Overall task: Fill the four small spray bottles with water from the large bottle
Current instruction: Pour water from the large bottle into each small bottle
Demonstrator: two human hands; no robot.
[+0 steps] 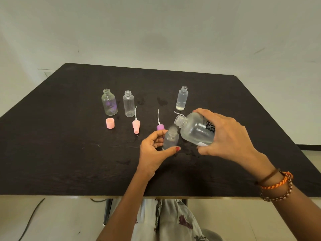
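Four small uncapped bottles are sitting on the dark table [69, 153]. Left hand [153, 153] is pinching the nearest small bottle [171, 139] upright. Right hand [224, 136] is gripping the large bottle [195, 129], tilting its open mouth just above that neck. Far right bottle [182, 98] is holding some water.
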